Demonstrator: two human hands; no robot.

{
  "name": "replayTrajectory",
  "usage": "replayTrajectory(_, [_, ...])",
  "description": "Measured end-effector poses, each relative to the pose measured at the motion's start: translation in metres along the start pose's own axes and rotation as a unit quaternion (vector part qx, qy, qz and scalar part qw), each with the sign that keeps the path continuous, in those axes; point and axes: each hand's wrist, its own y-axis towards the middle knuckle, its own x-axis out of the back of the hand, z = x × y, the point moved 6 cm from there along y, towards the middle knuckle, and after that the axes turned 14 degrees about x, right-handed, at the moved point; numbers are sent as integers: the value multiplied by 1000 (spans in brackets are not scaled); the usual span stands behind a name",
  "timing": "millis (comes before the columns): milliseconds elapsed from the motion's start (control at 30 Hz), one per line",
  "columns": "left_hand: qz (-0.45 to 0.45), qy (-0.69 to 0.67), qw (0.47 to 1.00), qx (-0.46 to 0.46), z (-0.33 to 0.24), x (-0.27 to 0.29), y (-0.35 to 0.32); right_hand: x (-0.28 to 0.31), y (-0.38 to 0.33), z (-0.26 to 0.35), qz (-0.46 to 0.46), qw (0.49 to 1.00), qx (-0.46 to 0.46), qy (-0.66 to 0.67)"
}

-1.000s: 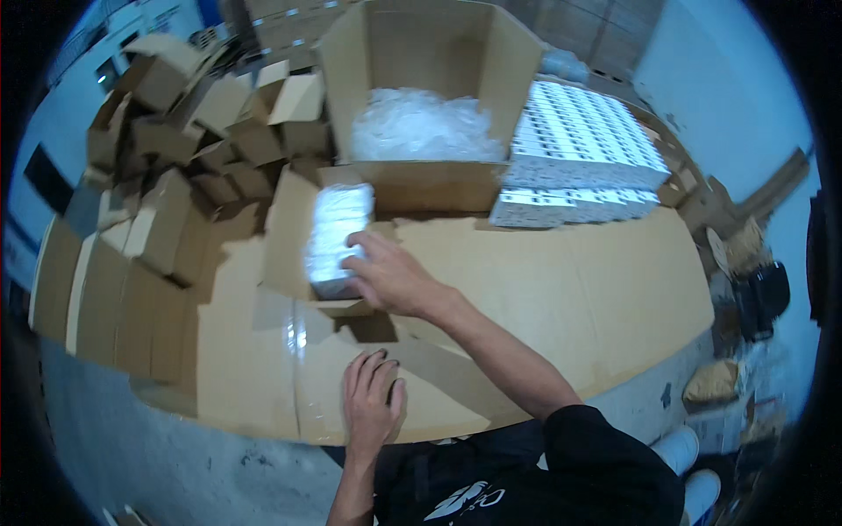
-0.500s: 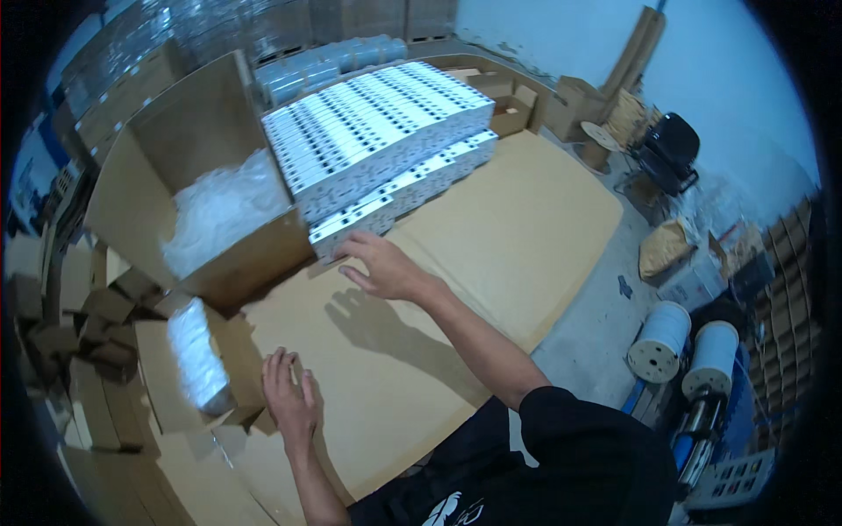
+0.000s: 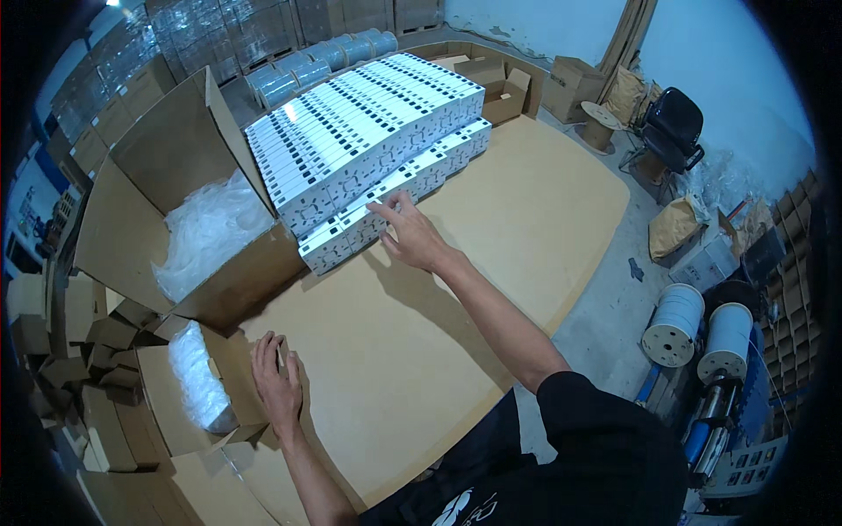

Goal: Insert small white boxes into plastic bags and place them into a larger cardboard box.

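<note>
My right hand (image 3: 412, 235) reaches to the front of a stack of slim white boxes (image 3: 368, 123), its fingers spread and nothing in them. Its fingertips are at the lower row of boxes (image 3: 351, 230); whether they touch is unclear. Over the tan table (image 3: 377, 351), my left hand (image 3: 277, 379) is open beside a small cardboard carton (image 3: 232, 373). A bubble-wrapped bundle (image 3: 198, 377) sits in that carton, partly above its walls. My left fingers are near the carton's right side and hold nothing.
A large open carton (image 3: 246, 276) with crumpled clear plastic (image 3: 210, 223) stands left of the stack. Flattened cardboard and small cartons (image 3: 114, 342) pile up at the left. Wire spools (image 3: 674, 324) and a black chair (image 3: 671, 127) are on the floor at right.
My right hand has moved rightward along the front of the white boxes. My left hand stays beside the small carton. The whole view has shifted slightly.
</note>
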Motion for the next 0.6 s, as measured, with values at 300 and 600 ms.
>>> replayTrajectory(300, [-4,-7,1000,0,0,1,1,-10,-10,-5,-63,998,4,-12])
replayTrajectory(600, [-11,-75,997,-3,0,4,2,-10,-22,21,-10,1000,0,25])
